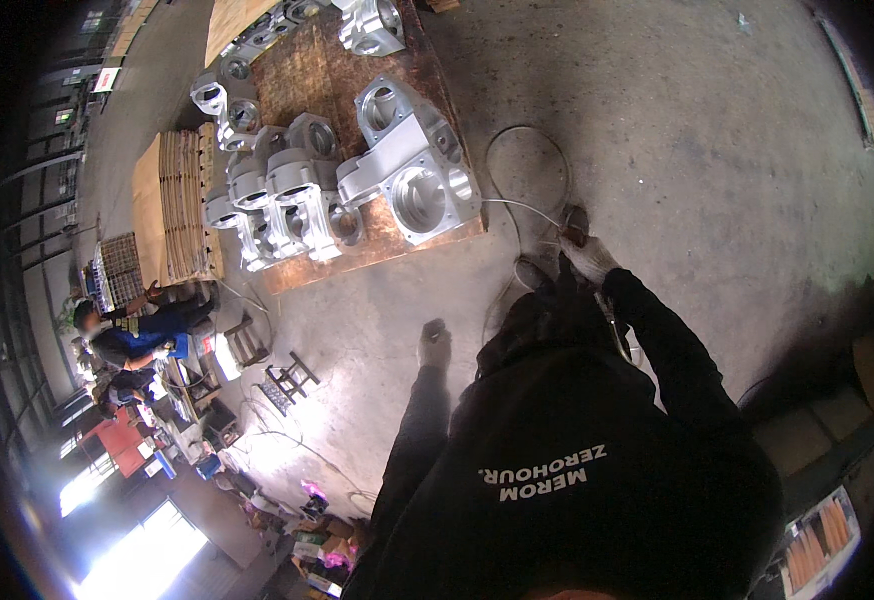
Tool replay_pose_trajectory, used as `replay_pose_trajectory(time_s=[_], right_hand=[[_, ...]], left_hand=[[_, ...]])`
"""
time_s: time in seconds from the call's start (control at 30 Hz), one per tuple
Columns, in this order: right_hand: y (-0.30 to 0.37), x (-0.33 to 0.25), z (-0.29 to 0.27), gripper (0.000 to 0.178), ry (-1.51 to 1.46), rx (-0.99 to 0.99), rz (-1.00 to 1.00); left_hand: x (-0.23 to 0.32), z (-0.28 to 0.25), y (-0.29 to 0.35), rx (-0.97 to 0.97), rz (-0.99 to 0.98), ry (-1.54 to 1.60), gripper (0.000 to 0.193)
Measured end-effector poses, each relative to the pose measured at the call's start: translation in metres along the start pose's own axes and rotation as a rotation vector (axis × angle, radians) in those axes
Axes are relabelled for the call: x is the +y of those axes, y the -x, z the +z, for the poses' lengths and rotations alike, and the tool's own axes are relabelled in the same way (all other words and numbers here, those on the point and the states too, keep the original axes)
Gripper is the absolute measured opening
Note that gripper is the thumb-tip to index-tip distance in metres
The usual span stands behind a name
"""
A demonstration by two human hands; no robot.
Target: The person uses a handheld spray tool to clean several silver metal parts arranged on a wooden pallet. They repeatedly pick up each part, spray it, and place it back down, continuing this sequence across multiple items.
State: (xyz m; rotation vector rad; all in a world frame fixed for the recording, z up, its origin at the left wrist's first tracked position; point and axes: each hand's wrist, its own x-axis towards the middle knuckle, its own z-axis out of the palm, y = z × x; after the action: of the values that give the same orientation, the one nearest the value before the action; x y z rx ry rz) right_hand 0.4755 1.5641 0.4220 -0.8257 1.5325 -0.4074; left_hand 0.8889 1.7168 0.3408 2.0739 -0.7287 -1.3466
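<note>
Hands well apart. Left hand point(435, 345), gloved, above the floor point(677, 150), touching nothing visible; finger closure can't be told. Right hand point(589, 260), gloved, at near end of a thin pale line point(522, 203) reaching toward the large silver casting point(415, 150); grip unclear. Casting sits ahead of left hand, on a brown board point(307, 70); smaller castings point(297, 180) farther left.

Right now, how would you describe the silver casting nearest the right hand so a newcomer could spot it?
Start from the brown-topped table ahead of the person. Go to its near right corner, toward the right hand. The silver casting there has a round opening that looks wider than those in the crowded castings to its left.
</note>
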Motion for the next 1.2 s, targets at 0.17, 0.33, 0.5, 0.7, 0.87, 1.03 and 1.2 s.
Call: replay_pose_trajectory(time_s=[0.17,0.33,0.5,0.7,0.87,1.03,1.2], right_hand=[[-0.017,0.017,0.018,0.049,0.013,0.145,-0.335],[-0.017,-0.013,0.002,0.038,0.099,-0.091,-0.097],[-0.05,0.046,0.011,0.036,-0.086,-0.077,-0.195],[-0.073,0.074,-0.027,0.047,0.055,0.189,-0.312],[-0.068,0.028,-0.012,0.046,0.125,0.007,-0.011],[-0.091,0.039,0.013,0.04,-0.073,0.069,-0.136],[-0.109,0.028,-0.006,0.042,0.077,-0.148,0.234]], left_hand=[[-0.038,-0.007,-0.013,0.006,0.036,-0.222,0.028],[-0.052,-0.019,-0.005,0.035,0.01,-0.206,0.027],[-0.01,0.002,0.01,0.003,-0.055,-0.101,0.03],[-0.016,0.013,0.01,0.012,0.012,-0.034,0.028],[-0.021,0.01,0.024,0.053,-0.06,-0.026,0.031],[-0.022,0.018,0.035,0.092,-0.059,-0.073,0.028],[-0.037,0.016,0.04,0.11,0.003,-0.205,0.027]])
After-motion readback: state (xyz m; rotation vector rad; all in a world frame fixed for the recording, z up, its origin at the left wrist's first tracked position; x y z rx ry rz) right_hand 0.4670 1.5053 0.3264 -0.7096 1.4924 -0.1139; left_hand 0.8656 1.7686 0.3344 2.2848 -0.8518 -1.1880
